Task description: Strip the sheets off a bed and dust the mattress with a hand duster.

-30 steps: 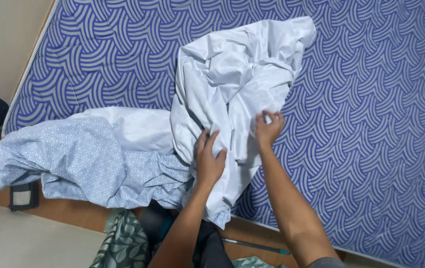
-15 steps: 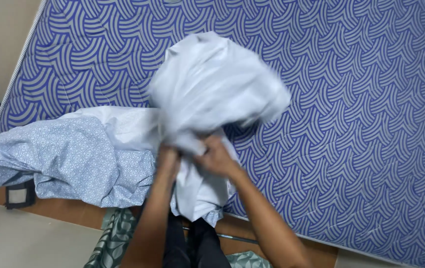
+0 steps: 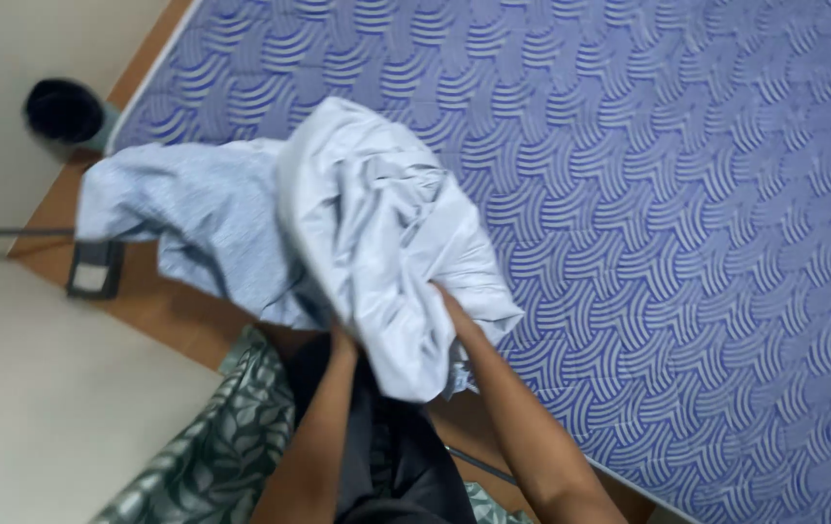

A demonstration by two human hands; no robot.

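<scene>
A bunched white cloth [image 3: 376, 233] hangs lifted over the near edge of a blue wave-patterned mattress [image 3: 668, 194]. My left hand [image 3: 342, 340] is under the cloth's lower left and mostly hidden by its folds. My right hand [image 3: 449, 306] grips the cloth from the right, fingers buried in the fabric. A pale blue speckled cloth [image 3: 192, 218] lies flat on the mattress corner to the left, partly under the white one.
The wooden bed frame [image 3: 173, 315] shows along the near edge, with a small dark square object [image 3: 95, 270] on it. A black round object [image 3: 64, 112] stands at the upper left on the pale floor [image 3: 37, 408]. Green leaf-patterned fabric [image 3: 216, 456] lies below.
The white cloth lay spread on the mattress with my hands on it; both hands have gathered it and lifted it into a bundle. The view has shifted.
</scene>
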